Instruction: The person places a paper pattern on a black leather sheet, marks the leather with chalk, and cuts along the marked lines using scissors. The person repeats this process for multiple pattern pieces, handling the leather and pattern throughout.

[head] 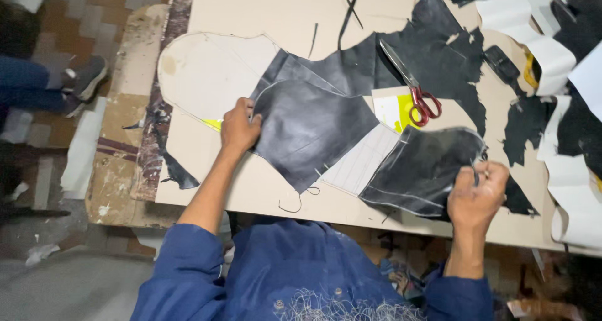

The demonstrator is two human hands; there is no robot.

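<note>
Two bare hands work on black leather pieces spread over a pale desk [263,189], seen from the head camera looking down. Taking the red-handled scissors [411,86] as the landmark: they lie shut on the desk near the middle, blades pointing up and left, handles resting on a yellow-and-white card [395,111]. Down and to the left of the scissors lies a large curved leather piece [310,130]; the left hand [239,128] sits at its left edge, fingers curled and pinching that edge. Just above this piece, still left of the scissors, a second leather panel [326,70] lies partly under it. Below and slightly right of the scissors is another rounded leather piece [423,167], reaching to the desk's near edge; the right hand [478,192] grips its right end, fingers pressed together around the edge. Between the two held pieces a pale lined paper pattern [364,161] shows. Far left of the scissors lies a large pale oval template [210,73]. Right of the scissors, ragged black scraps [458,64] and wavy white paper strips [539,39] cover the desk.
</note>
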